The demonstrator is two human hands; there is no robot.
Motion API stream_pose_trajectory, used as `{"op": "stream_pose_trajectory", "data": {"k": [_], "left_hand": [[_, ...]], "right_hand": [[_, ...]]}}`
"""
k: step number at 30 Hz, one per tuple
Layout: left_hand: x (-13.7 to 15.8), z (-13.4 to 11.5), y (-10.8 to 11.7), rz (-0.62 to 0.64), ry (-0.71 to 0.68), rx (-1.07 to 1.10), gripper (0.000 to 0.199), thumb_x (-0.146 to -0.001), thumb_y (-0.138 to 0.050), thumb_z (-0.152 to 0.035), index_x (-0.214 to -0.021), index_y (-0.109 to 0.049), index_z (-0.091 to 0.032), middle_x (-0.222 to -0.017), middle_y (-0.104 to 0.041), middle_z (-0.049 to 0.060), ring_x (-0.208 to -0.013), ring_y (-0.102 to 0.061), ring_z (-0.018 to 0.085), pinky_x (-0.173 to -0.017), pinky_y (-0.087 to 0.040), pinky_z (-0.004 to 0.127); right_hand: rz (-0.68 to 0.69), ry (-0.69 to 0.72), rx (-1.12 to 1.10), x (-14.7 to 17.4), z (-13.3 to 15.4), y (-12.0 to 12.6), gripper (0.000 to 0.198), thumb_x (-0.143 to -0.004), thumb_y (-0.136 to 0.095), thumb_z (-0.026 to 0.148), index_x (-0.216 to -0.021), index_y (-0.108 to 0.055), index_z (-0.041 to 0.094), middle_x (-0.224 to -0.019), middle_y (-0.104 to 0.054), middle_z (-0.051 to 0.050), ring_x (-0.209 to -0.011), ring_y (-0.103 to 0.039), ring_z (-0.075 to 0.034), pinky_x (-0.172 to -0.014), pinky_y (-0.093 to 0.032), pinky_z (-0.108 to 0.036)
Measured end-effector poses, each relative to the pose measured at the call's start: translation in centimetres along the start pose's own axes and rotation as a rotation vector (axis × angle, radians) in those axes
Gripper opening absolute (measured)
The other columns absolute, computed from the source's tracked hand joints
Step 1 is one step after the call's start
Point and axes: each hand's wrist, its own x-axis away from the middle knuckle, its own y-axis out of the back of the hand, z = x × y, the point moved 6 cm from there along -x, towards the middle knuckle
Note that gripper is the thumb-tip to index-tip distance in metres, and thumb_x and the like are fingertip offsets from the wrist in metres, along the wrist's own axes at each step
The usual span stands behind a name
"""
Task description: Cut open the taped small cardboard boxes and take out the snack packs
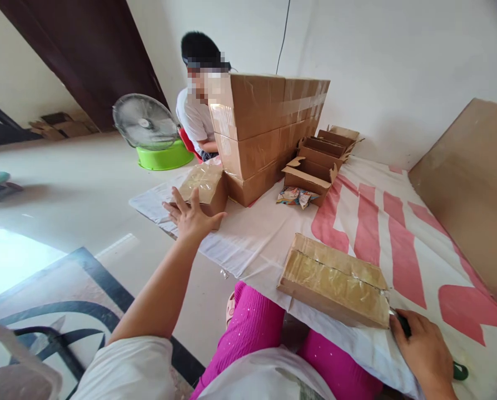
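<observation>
My left hand (194, 218) is spread open, its fingers against the near side and top edge of a taped cardboard box (209, 186) at the table's left edge. My right hand (424, 345) is closed around a dark-handled knife (402, 322); a bit of metal shows at its front, touching or close to the right end of another taped cardboard box (334, 278). Clear tape covers that box's top, where a seam runs lengthwise. Most of the handle is hidden under my palm.
Stacked sealed cartons (259, 133) stand on the cloth-covered table (257, 244). Open boxes (311, 172) line up beside them, with colourful packets (296, 196) in front. A large cardboard sheet (469, 194) rises at right. Behind the stack sits a person (194, 116), near a fan (144, 122).
</observation>
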Motion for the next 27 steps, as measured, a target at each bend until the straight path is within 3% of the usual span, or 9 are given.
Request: {"op": "stream_pose_trajectory", "data": {"k": [3, 7, 12, 15, 17, 20, 21, 24, 27], "left_hand": [[0.7, 0.0, -0.2, -0.137, 0.030, 0.068, 0.089, -0.067, -0.074, -0.050, -0.142, -0.037, -0.020, -0.158, -0.006, 0.017, -0.146, -0.008, 0.045, -0.117, -0.012, 0.062], [1.9, 3.0, 1.0, -0.206, 0.025, 0.139, 0.074, -0.068, -0.074, -0.048, -0.131, -0.048, -0.021, -0.151, -0.022, 0.013, -0.140, -0.024, 0.042, -0.115, -0.020, 0.060], [4.1, 5.0, 2.2, -0.065, -0.269, 0.211, 0.070, -0.061, -0.076, -0.041, -0.124, -0.049, -0.027, -0.151, -0.026, 0.007, -0.142, -0.028, 0.033, -0.118, -0.024, 0.051], [5.5, 4.3, 1.9, 0.024, -0.342, 0.238, 0.088, -0.058, -0.076, -0.047, -0.135, -0.036, -0.030, -0.158, -0.010, 0.007, -0.147, -0.014, 0.035, -0.118, -0.023, 0.053], [6.9, 2.7, 2.1, -0.116, -0.368, 0.251, 0.098, -0.057, -0.077, -0.052, -0.139, -0.028, -0.031, -0.159, -0.004, 0.007, -0.148, -0.007, 0.038, -0.117, -0.020, 0.057], [10.7, -1.7, 2.0, -0.394, -0.552, 0.348, 0.078, -0.068, -0.070, -0.049, -0.134, -0.033, -0.032, -0.147, -0.027, 0.009, -0.141, -0.025, 0.037, -0.113, -0.026, 0.059], [12.2, -3.7, 1.3, -0.376, -0.674, 0.419, 0.070, -0.072, -0.067, -0.046, -0.133, -0.035, -0.033, -0.141, -0.034, 0.008, -0.137, -0.034, 0.036, -0.111, -0.031, 0.059], [17.2, -9.4, -1.7, -0.049, -1.081, 0.585, 0.068, -0.076, -0.070, -0.042, -0.135, -0.037, -0.035, -0.137, -0.045, 0.009, -0.133, -0.041, 0.036, -0.106, -0.039, 0.057], [20.6, -12.1, -3.9, 0.108, -1.244, 0.606, 0.064, -0.077, -0.073, -0.032, -0.135, -0.044, -0.031, -0.134, -0.051, 0.012, -0.133, -0.041, 0.035, -0.104, -0.043, 0.054]], "right_hand": [[-0.017, 0.025, -0.038, 0.1, 0.3, 0.4, 0.050, -0.090, -0.036, 0.055, -0.099, -0.068, 0.017, -0.096, -0.069, -0.013, -0.092, -0.059, -0.031, -0.083, -0.047, -0.045], [-0.021, 0.023, -0.066, 0.0, 0.7, 0.9, 0.048, -0.089, -0.042, 0.057, -0.099, -0.068, 0.017, -0.093, -0.069, -0.011, -0.090, -0.060, -0.030, -0.084, -0.048, -0.043], [-0.017, -0.010, -0.024, -0.1, 0.8, 1.0, 0.046, -0.091, -0.041, 0.054, -0.101, -0.069, 0.018, -0.095, -0.069, -0.011, -0.091, -0.058, -0.029, -0.081, -0.048, -0.042], [-0.005, -0.040, 0.005, -0.1, 0.7, 0.8, 0.046, -0.092, -0.041, 0.052, -0.104, -0.069, 0.018, -0.098, -0.069, -0.010, -0.092, -0.057, -0.029, -0.078, -0.048, -0.041], [0.008, -0.040, 0.006, -0.1, 0.7, 0.7, 0.045, -0.093, -0.041, 0.050, -0.106, -0.069, 0.017, -0.099, -0.070, -0.010, -0.092, -0.057, -0.028, -0.081, -0.048, -0.041], [0.030, -0.030, -0.018, -0.1, 0.8, 0.7, 0.044, -0.094, -0.041, 0.048, -0.109, -0.068, 0.017, -0.101, -0.070, -0.010, -0.093, -0.057, -0.027, -0.086, -0.047, -0.042], [0.035, -0.028, -0.032, -0.1, 0.8, 0.8, 0.043, -0.095, -0.040, 0.047, -0.109, -0.068, 0.017, -0.101, -0.070, -0.011, -0.094, -0.058, -0.027, -0.087, -0.047, -0.042], [0.050, -0.008, -0.099, -0.3, 1.1, 1.3, 0.041, -0.096, -0.039, 0.044, -0.110, -0.067, 0.017, -0.102, -0.070, -0.011, -0.096, -0.058, -0.026, -0.089, -0.048, -0.041], [0.004, -0.023, -0.187, -0.8, 0.7, 2.6, 0.039, -0.097, -0.038, 0.042, -0.108, -0.066, 0.019, -0.100, -0.071, -0.009, -0.096, -0.061, -0.024, -0.089, -0.049, -0.040]]}}
